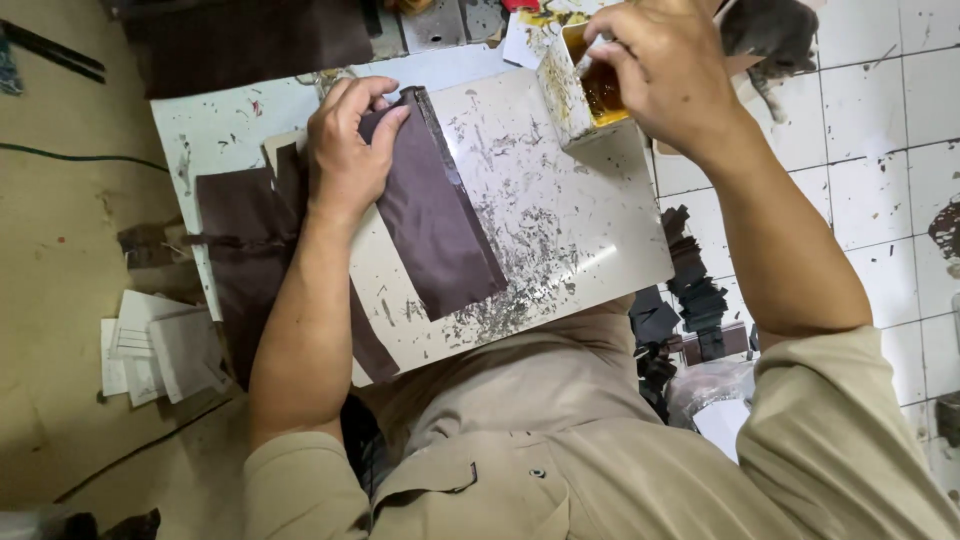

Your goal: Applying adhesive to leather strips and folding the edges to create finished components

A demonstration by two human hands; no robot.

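Brown piece: a long strip of dark purplish-brown leather (435,215) lies slanted on the white board, its upper end folded into a narrow grey-edged flap, its lower end pointing toward the person's lap.
White board: a glossy white work board (560,220), scratched and flecked with dried grey smears, rests across the person's knees.
Tin: a small open rectangular tin (578,90), pale and stained outside, holds amber-yellow liquid; it stands at the board's far edge, tilted toward the camera.
Left hand: the left hand (345,155) lies palm down on the strip's upper end, thumb and forefinger pinching the folded flap, forearm running straight back to the body.
Right hand: the right hand (655,65) hovers over the tin's mouth with fingertips bunched and dipped inside; what they grip, I cannot tell.
Other leather: a larger dark brown sheet (235,250) lies left of the board, partly under the left forearm.
Papers: white paper slips (160,350) sit loosely stacked on the tan floor, left side.
Offcuts: small black cut pieces (690,290) are heaped on the white floor tiles (880,110), right of the board.
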